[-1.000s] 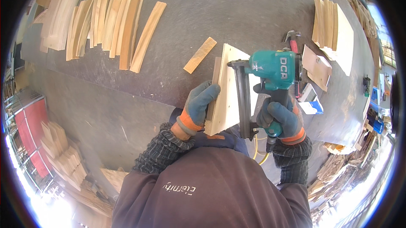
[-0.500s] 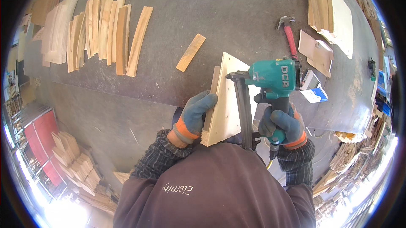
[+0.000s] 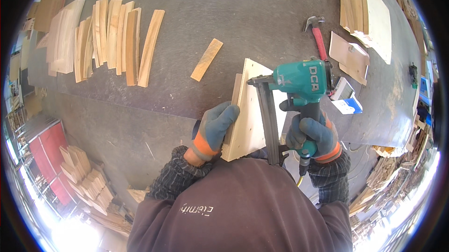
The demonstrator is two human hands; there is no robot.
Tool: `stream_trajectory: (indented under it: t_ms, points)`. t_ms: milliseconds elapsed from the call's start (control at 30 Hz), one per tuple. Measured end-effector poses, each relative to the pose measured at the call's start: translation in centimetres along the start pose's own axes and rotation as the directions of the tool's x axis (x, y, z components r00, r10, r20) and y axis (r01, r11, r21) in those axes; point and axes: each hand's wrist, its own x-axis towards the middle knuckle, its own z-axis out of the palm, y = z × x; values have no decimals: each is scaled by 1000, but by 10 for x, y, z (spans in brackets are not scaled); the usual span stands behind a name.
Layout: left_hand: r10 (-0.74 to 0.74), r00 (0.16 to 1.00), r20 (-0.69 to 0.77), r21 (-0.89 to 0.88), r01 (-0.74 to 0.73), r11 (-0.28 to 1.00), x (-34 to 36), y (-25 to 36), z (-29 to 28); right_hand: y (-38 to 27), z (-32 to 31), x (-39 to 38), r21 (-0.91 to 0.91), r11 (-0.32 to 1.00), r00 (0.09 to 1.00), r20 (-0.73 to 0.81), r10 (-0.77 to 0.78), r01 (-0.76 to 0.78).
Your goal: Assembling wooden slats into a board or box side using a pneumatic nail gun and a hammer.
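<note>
My left hand (image 3: 216, 128), in a blue-and-orange glove, grips a pale plywood board (image 3: 250, 121) with a narrow wooden strip (image 3: 237, 83) along its left side; the board is tilted up near my body. My right hand (image 3: 313, 134), gloved alike, is closed on the handle of a teal pneumatic nail gun (image 3: 299, 78). The gun's black nose touches or nearly touches the board's face near its upper left edge, its long magazine running down toward me. A yellow hose (image 3: 301, 181) leaves the handle's base. Part of my right fingers is hidden behind the gun.
Rows of wood strips (image 3: 112, 36) lie at the table's (image 3: 177, 13) left, a loose strip (image 3: 206, 59) mid-table. At right are a red-handled hammer (image 3: 319, 41), thin panels (image 3: 348, 51), a white-and-blue box (image 3: 346, 102) and stacked boards (image 3: 374, 18). Wood piles (image 3: 86, 179) lie low at left.
The board, both hands and nail gun sit slightly lower in view, uncovering more of the hammer. The view of the table has shifted a little. Both grips stay the same.
</note>
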Motion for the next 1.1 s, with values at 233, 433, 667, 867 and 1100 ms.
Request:
stream_trajectory:
  t_ms: [233,433,667,867,1100]
  points:
    - [53,997,-57,200,-41,979,-3,4,4,-11,5,-1,-48,998,999,-34,42,-43]
    - [93,995,-27,271,-83,959,2,1,11,-7,-1,7,-54,998,998,-62,11,-14]
    - [251,967,-40,119,-244,962,87,-46,-15,-1,-13,28,-40,999,974,-222,-36,28]
    - [503,831,-236,734,-186,653,151,-53,-50,10,-11,77,-222,975,976,-215,-38,-10]
    - [442,885,-143,892,-79,446,116,-79,-58,23,10,125,-347,938,982,-181,-59,-8]
